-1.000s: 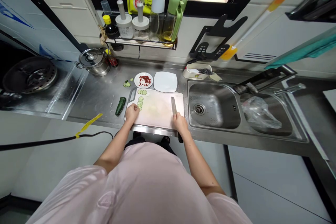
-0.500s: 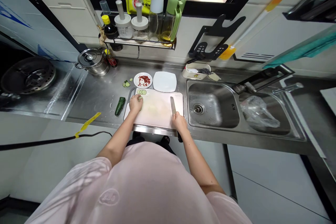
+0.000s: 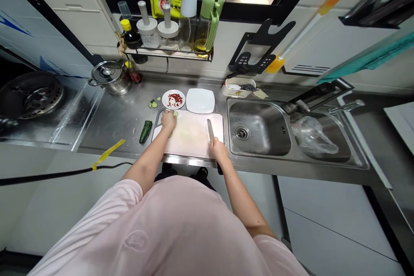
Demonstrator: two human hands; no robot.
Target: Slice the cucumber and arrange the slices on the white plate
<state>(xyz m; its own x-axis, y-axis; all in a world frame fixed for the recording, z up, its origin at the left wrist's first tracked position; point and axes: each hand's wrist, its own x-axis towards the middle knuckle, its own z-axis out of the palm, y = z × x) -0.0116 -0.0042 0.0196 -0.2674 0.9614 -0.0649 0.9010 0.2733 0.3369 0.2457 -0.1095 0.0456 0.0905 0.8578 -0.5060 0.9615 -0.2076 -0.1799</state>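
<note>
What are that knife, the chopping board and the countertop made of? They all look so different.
The kitchen knife seems to have a steel blade, judging by its smooth grey sheen. The chopping board looks like pale matte plastic, with no wood grain showing. The countertop appears to be stainless steel, with a brushed finish and streaky reflections.

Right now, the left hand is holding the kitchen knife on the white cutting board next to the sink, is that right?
Not quite: the head view shows the right hand holding the kitchen knife, not the left hand, which is on the board further left. The knife is on the white cutting board next to the sink, as you said.
</note>
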